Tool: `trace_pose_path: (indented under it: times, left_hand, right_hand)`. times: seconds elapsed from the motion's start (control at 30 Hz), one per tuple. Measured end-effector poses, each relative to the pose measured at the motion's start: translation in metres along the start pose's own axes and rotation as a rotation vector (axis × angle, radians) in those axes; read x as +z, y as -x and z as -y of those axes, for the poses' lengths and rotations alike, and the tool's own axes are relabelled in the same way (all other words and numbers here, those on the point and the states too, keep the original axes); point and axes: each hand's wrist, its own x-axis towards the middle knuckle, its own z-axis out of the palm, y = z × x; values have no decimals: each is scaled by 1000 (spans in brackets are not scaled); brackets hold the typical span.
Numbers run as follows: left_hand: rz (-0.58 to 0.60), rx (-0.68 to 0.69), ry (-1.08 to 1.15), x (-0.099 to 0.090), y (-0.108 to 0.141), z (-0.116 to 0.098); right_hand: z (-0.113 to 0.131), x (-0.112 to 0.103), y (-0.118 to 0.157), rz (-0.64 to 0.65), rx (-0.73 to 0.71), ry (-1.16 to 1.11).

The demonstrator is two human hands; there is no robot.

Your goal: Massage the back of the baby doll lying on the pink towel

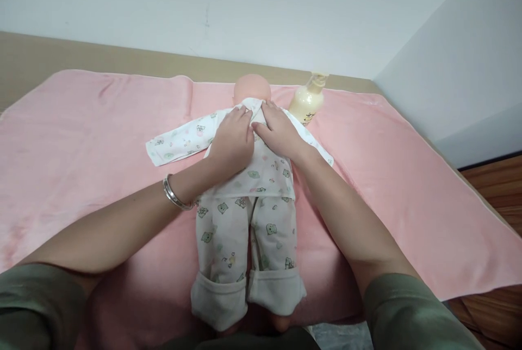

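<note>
Doll's head (252,88): smooth, matt, rubbery-looking plastic. The shirt (261,175) and trousers (224,238) are matt printed cloth; the near cuffs (218,298) show plain cloth. The blanket (101,132) is plush with a faint sheen; the bottle (306,101), far right, is glossy plastic; the bangle (171,195), left, is polished metal. The table (122,60) looks like smooth, matt wood; the right-hand panel (495,189) shows streaked wood grain.
</note>
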Motion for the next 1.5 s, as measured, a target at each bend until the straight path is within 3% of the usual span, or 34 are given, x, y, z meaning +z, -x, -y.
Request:
trace_pose_path:
  times: [0.17, 0.3, 0.47, 0.57, 0.67, 0.83, 0.93, 1.1, 1.33, 1.5]
  left_hand:
    - [20, -102, 106, -8, -18, 20]
    - [-30, -89, 159, -8, -25, 33]
    - [-46, -58, 13, -1, -11, 17]
    - [-55, -39, 51, 3, -3, 8]
    - [-40, -57, 122, 2, -4, 10]
    - [-51, -111, 174, -5, -19, 28]
    - [-49, -146, 182, -6, -24, 34]
    - [-84, -91, 120, 1, -15, 24]
    - [-76, -42, 102, 4, 8, 0]
    - [-54, -106, 168, -3, -7, 14]
  right_hand:
    - [48, 1, 20, -23, 137, 257]
    - [70, 7, 32, -17, 97, 347]
    - [39, 2, 9, 32, 231, 108]
    - [20, -2, -3, 0, 269, 5]
    - [23, -3, 0, -23, 216, 42]
    - [56, 1, 23, -59, 118, 296]
    - [62, 3, 26, -41, 111, 307]
    - [33, -2, 7, -43, 179, 77]
    - [-1, -6, -3, -12, 54, -52]
    - [4, -8, 0, 44, 24, 29]
